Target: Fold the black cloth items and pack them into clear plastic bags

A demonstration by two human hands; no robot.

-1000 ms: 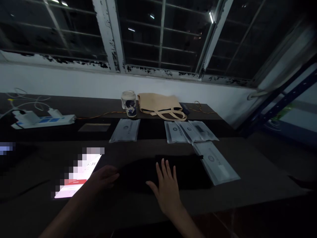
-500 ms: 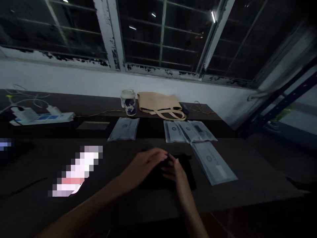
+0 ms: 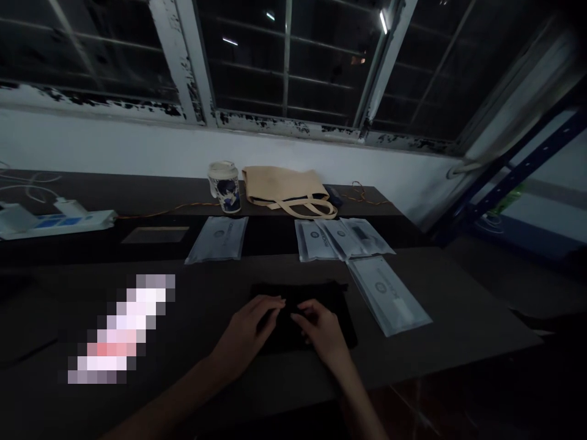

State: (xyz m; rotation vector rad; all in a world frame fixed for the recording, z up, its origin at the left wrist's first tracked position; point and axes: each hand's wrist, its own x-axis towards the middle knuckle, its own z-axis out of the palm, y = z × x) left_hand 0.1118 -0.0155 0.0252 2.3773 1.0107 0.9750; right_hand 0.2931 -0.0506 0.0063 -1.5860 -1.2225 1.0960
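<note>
Left hand (image 3: 247,325) and right hand (image 3: 324,331) face each other with a narrow gap between them, fingers curled inward and thumbs near the forefingers. Both are above a black, flat, roughly rectangular piece of dark fabric (image 3: 338,311), the left over its nine o'clock side and the right nearer its four o'clock side. It is too dark to tell whether either hand pinches the fabric.

Beneath it lies a dark grey-brown tabletop (image 3: 463,315). Reckoned from the fabric, with twelve o'clock toward the wall, a long frosted plastic pouch with a round printed mark (image 3: 389,294) lies just beside it, a little before three. At one o'clock, three overlapping frosted white pouches (image 3: 316,238) form a row. Another single pale frosted pouch (image 3: 217,238) lies between ten and eleven.

Farther off, a beige cloth tote bag with looped handles (image 3: 287,183) lies flat at twelve, and a white lidded cup with a dark blue figure (image 3: 228,192) stands upright at eleven, just beside the bag. At nine glows a slanted pink-and-white shape (image 3: 121,330), too pixelated to make out. A white power strip with blue sections (image 3: 94,222) lies between nine and ten.
</note>
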